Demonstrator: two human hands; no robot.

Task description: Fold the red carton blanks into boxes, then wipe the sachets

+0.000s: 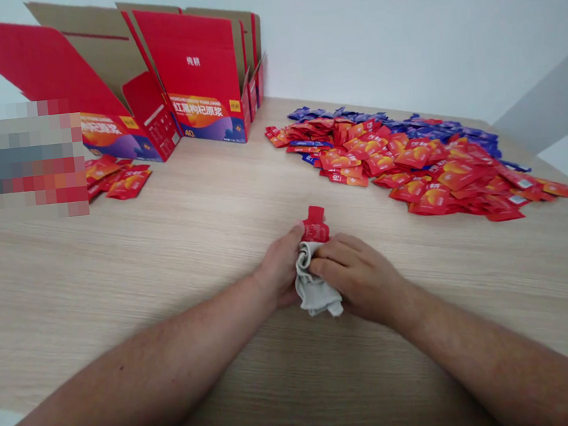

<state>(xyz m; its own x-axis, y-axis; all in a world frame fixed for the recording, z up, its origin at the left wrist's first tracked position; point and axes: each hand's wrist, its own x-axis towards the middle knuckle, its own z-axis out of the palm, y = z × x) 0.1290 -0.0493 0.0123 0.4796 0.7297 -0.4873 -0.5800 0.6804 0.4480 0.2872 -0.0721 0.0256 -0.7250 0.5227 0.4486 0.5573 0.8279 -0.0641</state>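
Near the middle of the table, my left hand is closed on a small red pouch, whose narrow top end points away from me. A crumpled grey-white cloth is bunched in my right hand, which has its fingers curled around it. The cloth lies against the lower part of the pouch and hides it. Both hands are close together, with the cloth and pouch between them.
A large heap of red pouches with blue pouches behind covers the back right. Open red cartons stand at the back left. In front of them lie several red pouches, beside a pixelated area. The wooden table meets a white wall.
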